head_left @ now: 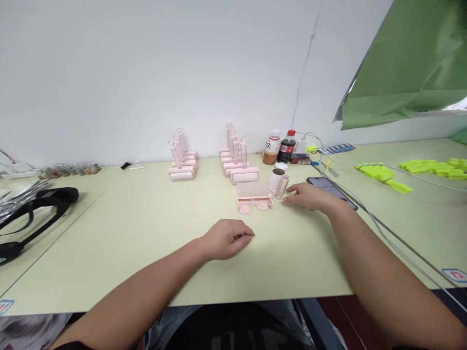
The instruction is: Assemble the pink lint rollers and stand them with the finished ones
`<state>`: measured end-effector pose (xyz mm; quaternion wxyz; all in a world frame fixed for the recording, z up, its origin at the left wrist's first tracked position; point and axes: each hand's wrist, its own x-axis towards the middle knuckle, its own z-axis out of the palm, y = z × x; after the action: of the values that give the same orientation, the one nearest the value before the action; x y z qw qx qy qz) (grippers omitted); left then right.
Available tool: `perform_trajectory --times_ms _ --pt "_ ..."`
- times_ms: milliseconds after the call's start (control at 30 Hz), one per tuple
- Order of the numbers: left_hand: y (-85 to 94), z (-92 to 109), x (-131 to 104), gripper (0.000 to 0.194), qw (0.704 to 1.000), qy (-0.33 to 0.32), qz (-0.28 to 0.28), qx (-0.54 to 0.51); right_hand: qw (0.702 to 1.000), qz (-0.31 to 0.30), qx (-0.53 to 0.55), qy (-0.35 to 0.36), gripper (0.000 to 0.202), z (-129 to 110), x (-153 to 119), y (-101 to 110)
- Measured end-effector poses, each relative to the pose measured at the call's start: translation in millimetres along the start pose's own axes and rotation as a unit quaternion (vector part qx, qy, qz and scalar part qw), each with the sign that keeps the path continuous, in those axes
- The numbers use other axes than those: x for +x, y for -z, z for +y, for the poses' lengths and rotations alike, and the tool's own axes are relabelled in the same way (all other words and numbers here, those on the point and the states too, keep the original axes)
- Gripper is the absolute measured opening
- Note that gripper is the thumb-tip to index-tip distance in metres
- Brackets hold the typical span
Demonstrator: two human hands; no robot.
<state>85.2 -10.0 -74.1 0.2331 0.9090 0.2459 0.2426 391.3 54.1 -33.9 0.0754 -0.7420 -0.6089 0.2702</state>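
My right hand reaches over the table with thumb and fingers apart and nothing between them. Its fingertips are close beside a clear pinkish tube, apparently a handle part; whether they touch it I cannot tell. Left of the tube stand a white paper roll with a brown core and a translucent pink cover. A pink plastic frame with round discs lies in front of the cover. My left hand rests on the tabletop nearer to me, fingers curled in, with nothing visible in it.
Assembled pink lint rollers stand in two rows, left and right, towards the wall. Two drink bottles are behind the parts. A phone, cables and yellow strips lie right; a black headset-like frame lies left.
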Motion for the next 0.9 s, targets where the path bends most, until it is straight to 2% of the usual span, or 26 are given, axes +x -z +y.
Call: perform_trajectory --times_ms 167,267,400,467,533,600,667,767,833,900 --pt "-1.8 -0.4 -0.4 0.025 1.000 -0.004 0.001 0.004 0.996 0.016 0.072 0.054 0.040 -5.8 8.1 -13.3" --pt "-2.1 0.4 2.5 0.024 1.000 0.006 0.009 0.016 0.994 0.025 0.086 0.062 0.033 -7.5 9.5 -16.4" --pt "14.5 -3.3 20.8 0.023 0.992 0.077 0.080 0.066 0.991 0.027 0.105 0.075 0.029 -7.6 10.9 -18.1" --pt "33.5 -8.9 38.6 0.023 0.979 0.135 0.130 0.084 0.990 0.022 0.117 0.080 0.030 -7.6 11.5 -19.5" --pt "57.1 -16.3 61.9 0.030 0.965 0.184 0.151 0.113 0.988 0.014 0.130 0.082 0.037 -7.6 11.6 -21.0" --pt "80.8 -24.0 89.4 0.040 0.955 0.215 0.131 0.158 0.987 0.007 0.143 0.079 0.052 -7.3 10.8 -21.6" --pt "101.2 -30.9 119.4 0.054 0.945 0.240 0.075 0.208 0.985 0.002 0.152 0.075 0.067 -6.7 8.5 -20.5" --pt "122.4 -38.5 163.5 0.068 0.930 0.257 0.018 0.261 0.985 -0.001 0.158 0.067 0.077 -6.4 3.3 -16.2" --pt "131.3 -41.1 188.3 0.068 0.926 0.271 0.022 0.263 0.986 0.018 0.154 0.061 0.076 -7.4 0.2 -12.5" --pt "137.0 -41.6 207.3 0.058 0.922 0.291 0.029 0.254 0.984 0.063 0.155 0.054 0.072 -8.9 -1.3 -8.9"
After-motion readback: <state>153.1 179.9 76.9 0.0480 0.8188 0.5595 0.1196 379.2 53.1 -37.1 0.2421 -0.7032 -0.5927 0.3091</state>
